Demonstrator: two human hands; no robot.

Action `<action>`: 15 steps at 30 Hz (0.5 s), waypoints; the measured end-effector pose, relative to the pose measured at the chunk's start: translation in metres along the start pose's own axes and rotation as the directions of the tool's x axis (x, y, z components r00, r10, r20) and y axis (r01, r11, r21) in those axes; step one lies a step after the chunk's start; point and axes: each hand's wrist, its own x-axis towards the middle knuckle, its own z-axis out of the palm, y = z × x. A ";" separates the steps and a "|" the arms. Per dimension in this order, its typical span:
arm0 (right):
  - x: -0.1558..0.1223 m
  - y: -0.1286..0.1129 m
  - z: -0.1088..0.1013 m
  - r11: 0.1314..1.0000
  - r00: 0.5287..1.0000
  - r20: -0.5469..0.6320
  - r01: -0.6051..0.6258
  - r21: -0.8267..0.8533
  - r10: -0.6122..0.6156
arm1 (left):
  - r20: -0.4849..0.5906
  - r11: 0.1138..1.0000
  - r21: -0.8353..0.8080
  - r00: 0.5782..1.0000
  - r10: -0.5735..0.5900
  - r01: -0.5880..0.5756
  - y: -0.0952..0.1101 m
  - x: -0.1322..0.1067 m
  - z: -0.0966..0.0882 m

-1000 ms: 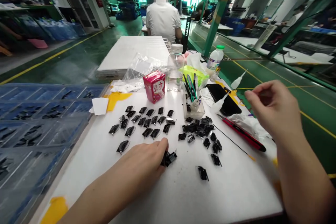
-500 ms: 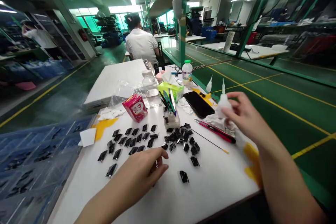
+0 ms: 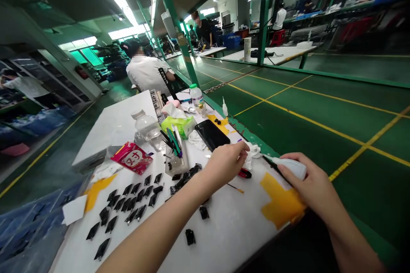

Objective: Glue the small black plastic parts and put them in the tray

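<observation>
My right hand (image 3: 315,183) is wrapped round a white squeeze bottle (image 3: 294,168), now tilted on its side with its thin nozzle pointing left, at the table's right edge. Across the table reaches my left hand (image 3: 229,160), its fingers curled together beside a crumpled white tissue (image 3: 254,151). What its fingertips hold, if anything, is hidden. Just under that hand shows the end of a red and black utility knife (image 3: 245,173). A black phone (image 3: 212,133) lies behind it. Many small black plastic parts (image 3: 130,203) are spread over the white table, some covered by my left forearm.
A pen holder (image 3: 176,164), a red box (image 3: 133,158), a clear jar (image 3: 147,130) and a green tissue pack (image 3: 179,126) stand farther back. A smaller dropper bottle (image 3: 224,107) is by the right edge. Blue trays (image 3: 28,226) line the left side. A co-worker (image 3: 149,72) sits ahead.
My left hand has moved from the black parts rightward and forward to the tissue. My right hand has lowered the squeeze bottle and tipped it from upright to sideways. The view has turned right and tilted.
</observation>
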 end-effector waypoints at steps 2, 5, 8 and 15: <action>0.002 -0.001 0.003 0.999 0.998 0.061 0.006 0.040 -0.009 | -0.007 0.999 0.036 1.000 0.015 -0.015 0.000 0.015 0.010; 0.005 -0.004 0.010 0.992 0.994 0.106 0.016 0.129 -0.030 | -0.018 0.997 0.064 0.998 0.053 -0.051 -0.005 0.029 0.019; 0.009 -0.007 0.014 0.971 0.993 0.113 0.000 0.238 -0.028 | -0.009 0.989 0.048 0.990 0.137 -0.137 -0.011 0.034 0.020; 0.012 -0.006 0.010 0.835 0.976 0.202 -0.172 0.523 0.075 | -0.018 0.956 0.044 0.957 0.291 -0.290 -0.013 0.027 0.012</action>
